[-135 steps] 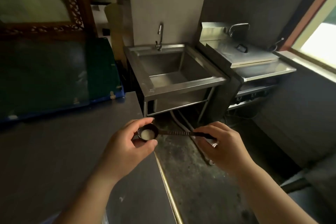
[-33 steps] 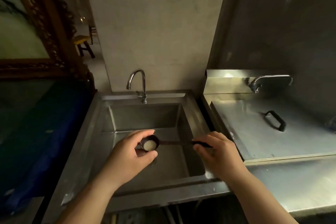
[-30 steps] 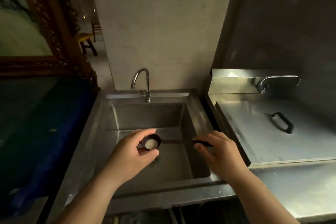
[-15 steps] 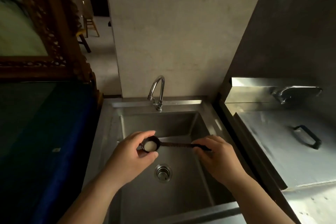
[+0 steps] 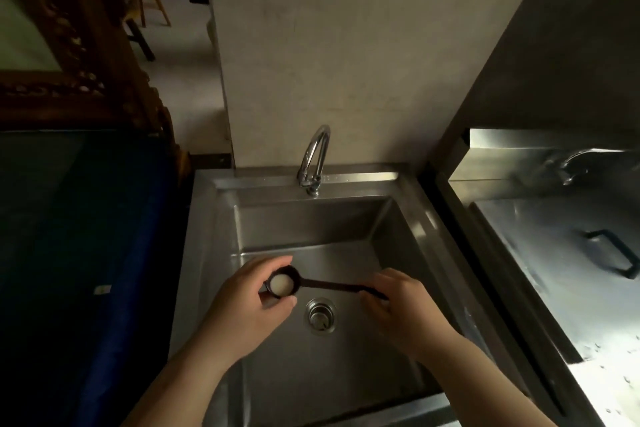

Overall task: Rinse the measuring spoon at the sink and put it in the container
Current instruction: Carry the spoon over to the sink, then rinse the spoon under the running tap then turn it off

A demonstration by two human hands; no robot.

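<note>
A dark measuring spoon (image 5: pixel 287 284) is held level above the basin of a stainless-steel sink (image 5: pixel 221 253), its small round bowl filled with a pale, smooth residue. The bowl is cupped by the left hand (image 5: pixel 251 305), whose fingers (image 5: pixel 266 262) are curled around its rim with the thumb pressed beneath; the slim, ribbed handle is pinched at its far end by the right hand (image 5: pixel 401 308), fingers closed narrowly on it. The basin is rectangular and brushed in finish, with a round metal drain (image 5: pixel 320 315) set in its floor just below the spoon's handle. At the back ledge a polished gooseneck tap (image 5: pixel 314 159) is seen – no water is visible from it. To the right, a flat steel lid (fitted with a black loop handle (image 5: pixel 613 253)) is seen on the neighbouring unit, while a dark blue surface (image 5: pixel 114 270) lies along the sink's left edge.
</note>
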